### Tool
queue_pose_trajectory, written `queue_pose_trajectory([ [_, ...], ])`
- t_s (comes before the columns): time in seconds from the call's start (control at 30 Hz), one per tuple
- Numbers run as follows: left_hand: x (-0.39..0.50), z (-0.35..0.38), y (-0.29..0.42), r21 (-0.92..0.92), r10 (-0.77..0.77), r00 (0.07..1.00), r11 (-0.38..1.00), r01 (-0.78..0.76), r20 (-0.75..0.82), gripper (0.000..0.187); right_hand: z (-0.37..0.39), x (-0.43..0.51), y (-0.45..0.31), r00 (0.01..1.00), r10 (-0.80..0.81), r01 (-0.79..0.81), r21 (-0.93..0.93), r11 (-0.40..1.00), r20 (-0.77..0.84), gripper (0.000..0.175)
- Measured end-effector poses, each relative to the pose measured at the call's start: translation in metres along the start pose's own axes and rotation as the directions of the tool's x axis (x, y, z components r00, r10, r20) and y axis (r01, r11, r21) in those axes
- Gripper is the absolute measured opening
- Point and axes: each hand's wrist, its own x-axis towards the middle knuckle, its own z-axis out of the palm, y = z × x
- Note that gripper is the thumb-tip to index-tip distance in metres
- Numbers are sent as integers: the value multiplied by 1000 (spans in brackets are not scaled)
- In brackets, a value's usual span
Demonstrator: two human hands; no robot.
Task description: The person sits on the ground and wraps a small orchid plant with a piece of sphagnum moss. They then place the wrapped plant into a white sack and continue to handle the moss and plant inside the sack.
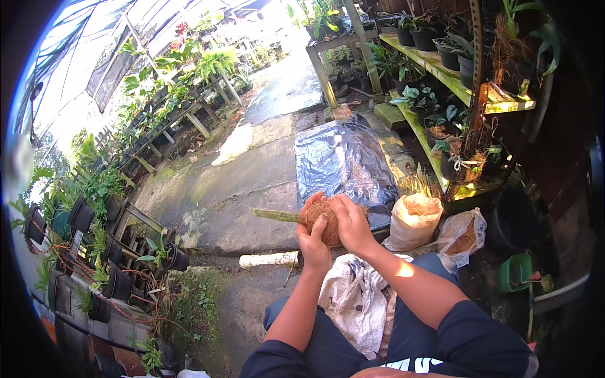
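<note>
Between my two palms is a round ball of brown coconut fibre (334,235), held above my lap. My left hand (314,238) cups its left side, with the thumb laid across the front. My right hand (351,222) wraps over the right side. A long flat green leaf (275,215) sticks out of the ball towards the left; its base is hidden in the fibre. Beyond the hands a black plastic sheet (338,160) lies on the paving. A white cloth sack (354,297) is draped between my knees.
At my right stand an open sack of coconut fibre (416,222), a clear plastic bag of brown material (463,238) and a green plastic container (516,273). Wooden shelves (435,61) hold potted plants. A whitish tube (269,260) lies on the ground. Hanging pots (118,282) line the left.
</note>
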Motion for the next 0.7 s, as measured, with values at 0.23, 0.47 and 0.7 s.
queue_pose_trajectory([
  [0.23, -3, 0, 8, -105, 67, 997, 993, -61, 49, 49, -10, 8, 3, 672, 535, -740, 473, 477, 512, 56],
  [0.47, 0, -5, 22, 214, 106, 982, 967, -138, 158, 42, -17, 9, -7, 597, 403, -787, 409, 462, 694, 77],
  [0.7, 9, -14, 28, 210, 117, 924, 956, -204, 365, 36, -12, 4, -6, 630, 421, -758, 400, 516, 652, 88],
])
